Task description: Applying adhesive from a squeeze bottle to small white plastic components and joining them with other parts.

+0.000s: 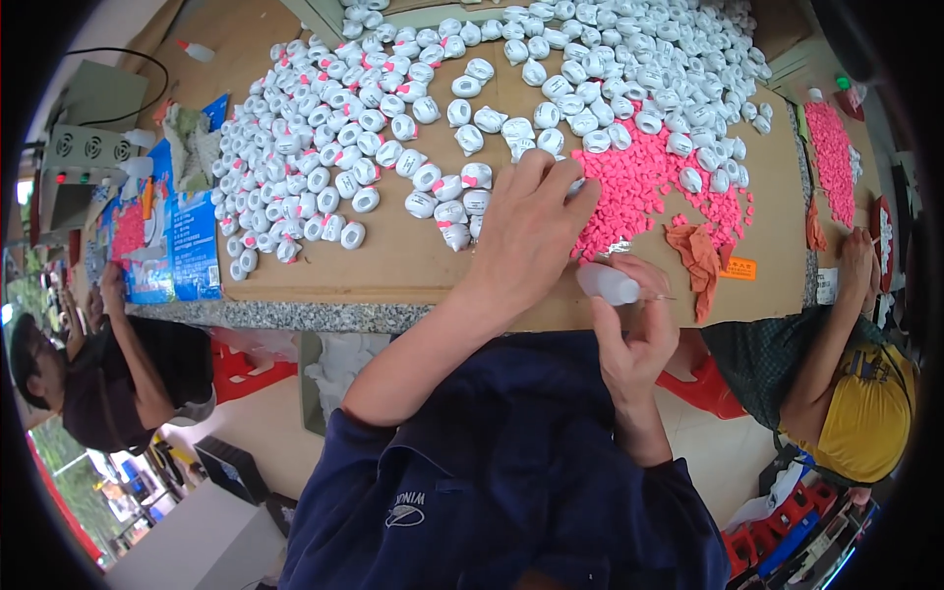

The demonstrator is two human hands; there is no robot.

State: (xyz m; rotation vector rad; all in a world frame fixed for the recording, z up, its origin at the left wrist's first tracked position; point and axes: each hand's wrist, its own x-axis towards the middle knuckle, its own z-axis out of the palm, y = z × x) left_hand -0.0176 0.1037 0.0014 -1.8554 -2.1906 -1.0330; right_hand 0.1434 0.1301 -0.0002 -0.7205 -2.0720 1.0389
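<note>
My right hand [637, 339] grips a small translucent squeeze bottle [612, 285], tilted on its side, with a thin needle tip pointing right. My left hand [531, 231] reaches across the cardboard, back upward, its fingers curled down at the left edge of a pile of small bright pink pieces [619, 187]. Something pale shows between its fingers, mostly hidden. Just left of that hand lie several small rounded white hollow pieces [449, 211], some with pink bits in them. A large group of similar white pieces [305, 147] covers the left side, many with pink showing.
More white pieces [639, 59] are heaped at the back right. A crumpled orange-red cloth [696, 261] and an orange label [737, 268] lie right of the pink pile. Cardboard [393, 280] covers the stone-edged table. One person [118, 374] sits at left, another [846, 393] at right.
</note>
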